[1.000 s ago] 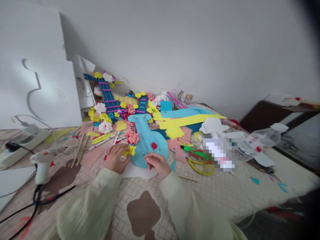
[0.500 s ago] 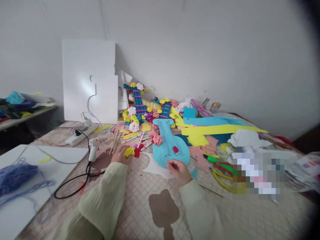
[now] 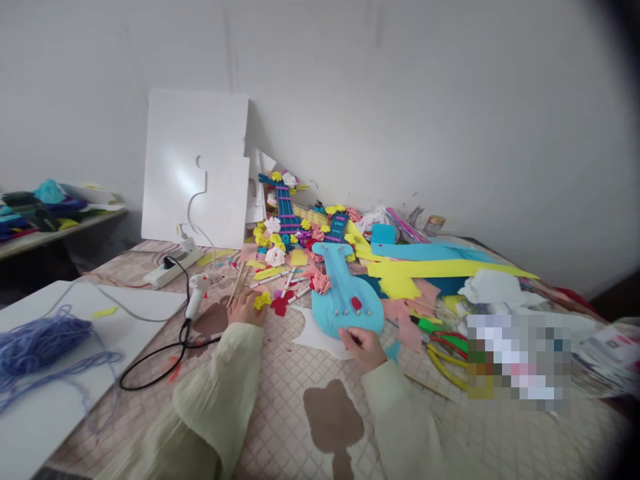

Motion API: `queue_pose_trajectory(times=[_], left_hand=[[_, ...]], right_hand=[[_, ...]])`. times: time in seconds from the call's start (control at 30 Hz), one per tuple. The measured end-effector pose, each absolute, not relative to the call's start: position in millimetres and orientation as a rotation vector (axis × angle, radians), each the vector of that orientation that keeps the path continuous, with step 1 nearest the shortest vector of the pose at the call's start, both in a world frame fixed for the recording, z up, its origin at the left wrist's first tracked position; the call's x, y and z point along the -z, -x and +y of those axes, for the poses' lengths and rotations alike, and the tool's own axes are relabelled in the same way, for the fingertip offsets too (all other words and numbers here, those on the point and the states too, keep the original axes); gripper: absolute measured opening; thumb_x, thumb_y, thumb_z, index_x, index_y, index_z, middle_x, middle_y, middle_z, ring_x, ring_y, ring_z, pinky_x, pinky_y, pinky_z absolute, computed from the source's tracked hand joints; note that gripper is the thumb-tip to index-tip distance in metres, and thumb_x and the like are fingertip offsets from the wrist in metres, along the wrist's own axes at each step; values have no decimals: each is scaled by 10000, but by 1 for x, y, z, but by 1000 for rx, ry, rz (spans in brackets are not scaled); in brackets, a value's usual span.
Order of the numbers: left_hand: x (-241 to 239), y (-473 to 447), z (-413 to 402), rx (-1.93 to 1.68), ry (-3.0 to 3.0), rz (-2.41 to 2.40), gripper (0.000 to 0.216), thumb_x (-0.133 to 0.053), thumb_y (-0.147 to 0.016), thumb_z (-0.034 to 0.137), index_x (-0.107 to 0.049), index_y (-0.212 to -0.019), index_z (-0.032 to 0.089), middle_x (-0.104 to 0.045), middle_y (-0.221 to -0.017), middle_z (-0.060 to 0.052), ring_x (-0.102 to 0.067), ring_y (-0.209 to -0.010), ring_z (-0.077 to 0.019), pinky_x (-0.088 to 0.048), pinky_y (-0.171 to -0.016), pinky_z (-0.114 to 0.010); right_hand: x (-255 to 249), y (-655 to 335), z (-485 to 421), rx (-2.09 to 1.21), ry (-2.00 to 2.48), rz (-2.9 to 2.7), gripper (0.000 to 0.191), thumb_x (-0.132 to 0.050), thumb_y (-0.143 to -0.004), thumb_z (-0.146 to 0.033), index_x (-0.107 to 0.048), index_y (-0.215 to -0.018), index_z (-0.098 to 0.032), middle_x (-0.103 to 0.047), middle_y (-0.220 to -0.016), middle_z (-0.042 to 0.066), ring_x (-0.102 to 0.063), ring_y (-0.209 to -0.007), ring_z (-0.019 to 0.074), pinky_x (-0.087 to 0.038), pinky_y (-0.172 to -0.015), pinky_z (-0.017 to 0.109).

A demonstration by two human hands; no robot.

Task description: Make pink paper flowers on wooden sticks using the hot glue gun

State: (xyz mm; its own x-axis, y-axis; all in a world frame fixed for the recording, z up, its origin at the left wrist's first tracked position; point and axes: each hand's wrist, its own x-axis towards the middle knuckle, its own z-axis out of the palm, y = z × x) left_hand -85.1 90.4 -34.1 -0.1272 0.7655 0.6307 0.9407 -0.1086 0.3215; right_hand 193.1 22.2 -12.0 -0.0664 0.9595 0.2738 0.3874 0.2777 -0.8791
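A: Noted nearest?
B: Right hand (image 3: 363, 348), at the lower edge of the blue guitar shape (image 3: 340, 288). Curled inward in its grip; unable to tell whether pinching that edge or merely resting against it.
A: Location of the guitar shape?
B: Lying on the surface (image 3: 280, 400), partly over a white sheet (image 3: 314, 333), round body nearest, neck pointing away. Recommended: steady by the rim with light pressure, clear of the pale studs (image 3: 345, 312) and the red piece (image 3: 356, 304).
A: Next out?
B: Left hand (image 3: 245, 309), low over the surface, thumb side at a yellow flower (image 3: 261, 301). Unable to tell whether pinching the flower or just beside it. Judged easily crushed (crumpled in thin folds, by appearance); best handled from underneath, with a loose grip.
A: Hazards?
B: Found near the left sleeve: glue gun (image 3: 197, 299) and black cord (image 3: 187, 341). Advised: keep cuff clear of both, and avoid sweeping the wooden sticks (image 3: 238, 283) just beyond.
A: Farthest?
B: Recorded flower-trimmed blue frames (image 3: 285, 207) and a white board (image 3: 195, 167) against the wall. Leave undisturbed.
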Motion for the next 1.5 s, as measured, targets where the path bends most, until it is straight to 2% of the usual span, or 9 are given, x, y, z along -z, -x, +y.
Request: queue_pose_trajectory(times=[0.17, 0.37, 0.57, 0.87, 1.17, 1.33, 1.5], left_hand=[[34, 69, 86, 1034, 1991, -1853, 240, -573, -665, 268, -615, -899, 298, -558, -1110, -31, -456, -1085, -268, -302, -937, -448], [38, 53, 82, 951, 2091, -1863, 190, -611, -612, 291, -663, -791, 255, -522, -1160, -54, -368, -1148, -328, -163, -972, -518], [33, 56, 81, 933, 2120, -1892, 142, -589, -643, 296, -651, -760, 244, -550, -1113, -48, -344, -1163, -315, -163, -966, -483], [32, 60, 85, 904, 2226, -1890, 164, -590, -634, 288, -619, -782, 224, -622, -1012, -44, -418, -1106, -285, -206, -945, -437], [32, 64, 87, 925, 2401, -1845, 355, -576, -666, 243, -579, -1018, 201, -634, -695, -7, -574, -844, -220, -347, -803, -344], [38, 67, 92, 1006, 2542, -1745, 265, -547, -686, 237, -620, -932, 170, -591, -624, -4, -539, -566, -138, -401, -587, -251], [37, 70, 96, 1187, 2611, -1658, 226, -532, -693, 283, -628, -865, 175, -565, -583, 2, -488, -500, -108, -414, -542, -230]], right_hand=[[11, -193, 21, -710, 1277, -1684, 400, -473, -763, -377, -363, -433, -179, -284, -422, -51, -294, -436, 84, -208, -462, 240], [12, -194, 22, -628, 1282, -1744, 407, -442, -775, -386, -411, -431, -170, -328, -407, -47, -326, -428, 81, -233, -453, 225], [12, -193, 22, -578, 1295, -1792, 412, -418, -787, -379, -433, -439, -161, -332, -414, -44, -319, -434, 78, -235, -450, 218], [8, -192, 20, -538, 1313, -1832, 408, -411, -788, -369, -429, -439, -159, -324, -419, -43, -326, -435, 76, -241, -450, 213], [8, -193, 20, -519, 1318, -1860, 404, -406, -793, -362, -454, -451, -153, -360, -418, -39, -327, -432, 75, -251, -455, 211], [8, -192, 19, -518, 1309, -1871, 405, -406, -798, -358, -460, -455, -149, -374, -425, -36, -336, -437, 73, -260, -463, 210], [8, -192, 19, -510, 1314, -1866, 419, -398, -807, -357, -463, -452, -146, -367, -423, -36, -340, -437, 74, -259, -457, 209]])
